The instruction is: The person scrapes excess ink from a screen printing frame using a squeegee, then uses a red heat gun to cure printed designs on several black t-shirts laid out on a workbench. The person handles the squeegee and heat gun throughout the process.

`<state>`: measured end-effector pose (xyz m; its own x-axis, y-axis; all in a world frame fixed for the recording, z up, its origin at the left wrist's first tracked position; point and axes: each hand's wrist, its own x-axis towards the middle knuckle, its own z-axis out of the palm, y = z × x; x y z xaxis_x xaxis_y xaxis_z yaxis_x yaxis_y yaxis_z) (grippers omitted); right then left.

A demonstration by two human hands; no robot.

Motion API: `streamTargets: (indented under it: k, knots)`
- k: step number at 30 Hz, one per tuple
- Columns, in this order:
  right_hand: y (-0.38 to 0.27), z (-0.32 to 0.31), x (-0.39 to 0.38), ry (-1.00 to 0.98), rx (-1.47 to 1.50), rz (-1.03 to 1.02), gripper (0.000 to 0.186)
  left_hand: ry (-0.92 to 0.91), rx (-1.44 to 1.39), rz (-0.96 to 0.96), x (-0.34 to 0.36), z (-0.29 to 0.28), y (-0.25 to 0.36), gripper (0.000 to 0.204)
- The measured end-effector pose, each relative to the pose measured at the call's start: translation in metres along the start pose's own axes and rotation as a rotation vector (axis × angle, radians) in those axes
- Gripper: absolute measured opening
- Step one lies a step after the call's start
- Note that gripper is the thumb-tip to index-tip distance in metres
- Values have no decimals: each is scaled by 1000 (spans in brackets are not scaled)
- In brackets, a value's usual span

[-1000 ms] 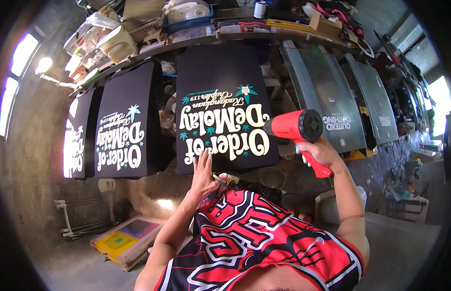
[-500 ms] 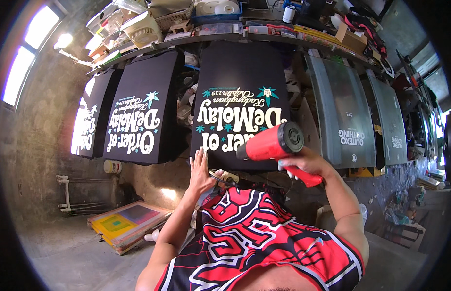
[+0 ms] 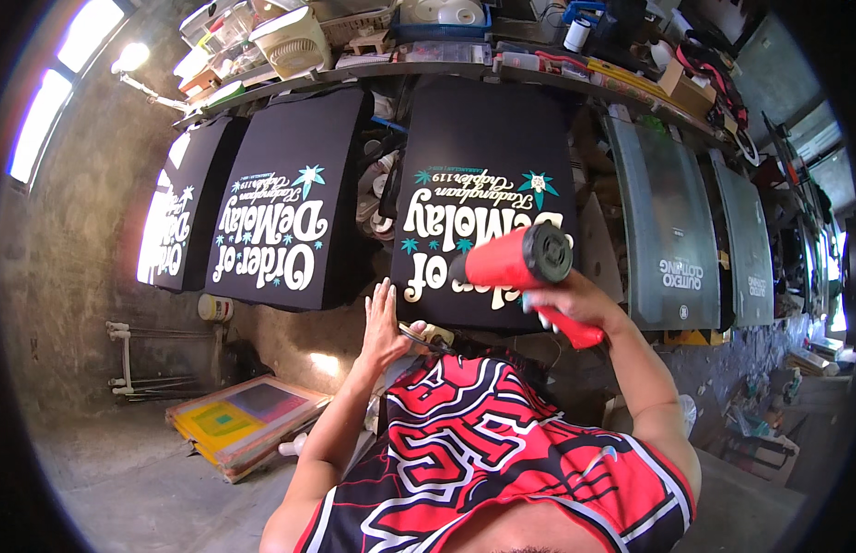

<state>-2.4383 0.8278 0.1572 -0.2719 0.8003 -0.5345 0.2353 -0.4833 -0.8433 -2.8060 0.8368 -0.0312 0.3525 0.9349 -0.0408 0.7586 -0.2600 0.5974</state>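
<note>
At the far left hang two black printed shirts (image 3: 281,198) on their platens, and nearer on the floor lies a framed screen (image 3: 239,424). The left hand (image 3: 384,324) rests open and flat, fingers together, against the near left edge of the middle black shirt (image 3: 488,147). The right hand (image 3: 564,304) is closed around the grip of a red heat gun (image 3: 518,260), which has swung leftward and lower over half a second and now points at that shirt's pale lettering, so the drying pass looks to be moving across the print.
</note>
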Motion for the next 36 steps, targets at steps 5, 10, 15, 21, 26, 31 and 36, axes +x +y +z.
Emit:
streamTargets:
  k: [5, 10, 15, 21, 26, 31, 36]
  knots:
    - [-7, 24, 26, -103, -1, 15, 30, -21, -33, -26, -6, -5, -19, 108]
    - [-21, 44, 43, -109, 31, -28, 34, -26, -65, -15, -7, -10, -35, 110]
    - [-37, 41, 53, -228, -98, 114, 35, -22, -68, -5, -4, -11, -42, 111]
    - [-50, 32, 69, -14, -86, -72, 32, 23, -87, 7, 1, -10, -43, 112]
    - [-57, 25, 71, -175, -131, 121, 37, 29, -96, -15, 6, -11, -43, 110]
    - [-65, 25, 114, 141, 32, -115, 31, 14, -103, 1, 4, -10, -41, 109]
    - [-62, 19, 138, 63, 44, -56, 28, 85, -156, 61, -8, -20, -49, 102]
